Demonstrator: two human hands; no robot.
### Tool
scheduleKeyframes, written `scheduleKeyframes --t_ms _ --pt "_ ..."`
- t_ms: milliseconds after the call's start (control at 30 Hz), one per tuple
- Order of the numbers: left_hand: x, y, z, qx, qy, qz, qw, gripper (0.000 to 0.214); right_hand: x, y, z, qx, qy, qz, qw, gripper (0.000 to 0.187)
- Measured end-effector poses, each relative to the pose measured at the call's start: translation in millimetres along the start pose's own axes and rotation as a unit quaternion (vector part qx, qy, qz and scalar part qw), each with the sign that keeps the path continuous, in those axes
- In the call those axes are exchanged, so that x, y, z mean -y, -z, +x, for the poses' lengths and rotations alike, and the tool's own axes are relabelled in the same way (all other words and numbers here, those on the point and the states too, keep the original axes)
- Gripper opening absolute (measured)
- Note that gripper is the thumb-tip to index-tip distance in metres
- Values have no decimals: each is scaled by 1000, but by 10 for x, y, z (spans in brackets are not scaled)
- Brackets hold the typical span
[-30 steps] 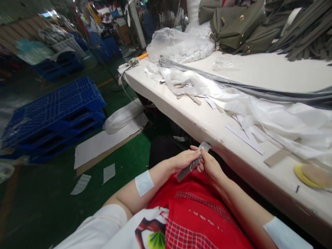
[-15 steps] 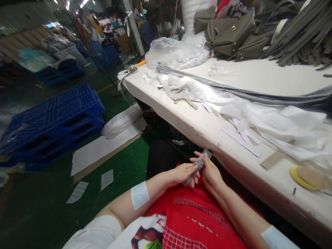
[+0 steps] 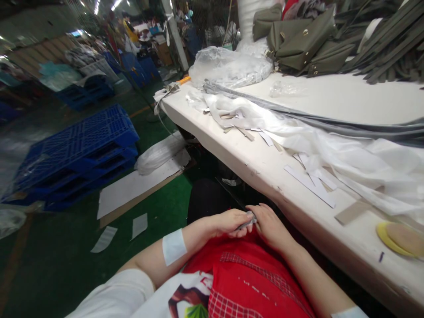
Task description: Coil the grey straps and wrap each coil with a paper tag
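A small grey bundle (image 3: 251, 217), wrinkled and a little shiny, is between my two hands just above my lap. My left hand (image 3: 232, 222) is closed around its near part, and only a bit of grey shows past the fingers. My right hand (image 3: 270, 226) bends over the far end, its fingers curled against it; the fingertips are partly hidden. What the bundle is made of cannot be made out. Both hands are over the red apron (image 3: 255, 265), beside the table's edge.
The white-covered table (image 3: 228, 152) runs along my right, bearing white fabric strips (image 3: 308, 141), card pieces (image 3: 309, 185), a yellow roll (image 3: 397, 238) and dark olive bags (image 3: 301, 39). Stacked blue pallets (image 3: 79, 150) and a white board (image 3: 132, 190) lie on the floor at left.
My hands have come closer together and the right fingers have folded down over the bundle, so less of it shows. The view has turned slightly left.
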State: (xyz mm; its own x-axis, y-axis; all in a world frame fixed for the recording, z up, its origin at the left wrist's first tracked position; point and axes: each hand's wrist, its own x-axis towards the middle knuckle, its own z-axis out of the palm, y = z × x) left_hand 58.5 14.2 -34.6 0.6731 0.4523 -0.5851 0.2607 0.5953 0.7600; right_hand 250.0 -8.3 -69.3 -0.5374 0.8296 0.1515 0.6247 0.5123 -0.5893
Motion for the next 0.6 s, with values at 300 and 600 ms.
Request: scheduleKeyframes --t_ms 300,600 --pt "-66 346 -115 127 123 42 983 62 -104 108 64 60 -52 -145 986 47" --pt "-25 218 -18 74 56 54 994 62 15 23 85 59 8 -143 988 43"
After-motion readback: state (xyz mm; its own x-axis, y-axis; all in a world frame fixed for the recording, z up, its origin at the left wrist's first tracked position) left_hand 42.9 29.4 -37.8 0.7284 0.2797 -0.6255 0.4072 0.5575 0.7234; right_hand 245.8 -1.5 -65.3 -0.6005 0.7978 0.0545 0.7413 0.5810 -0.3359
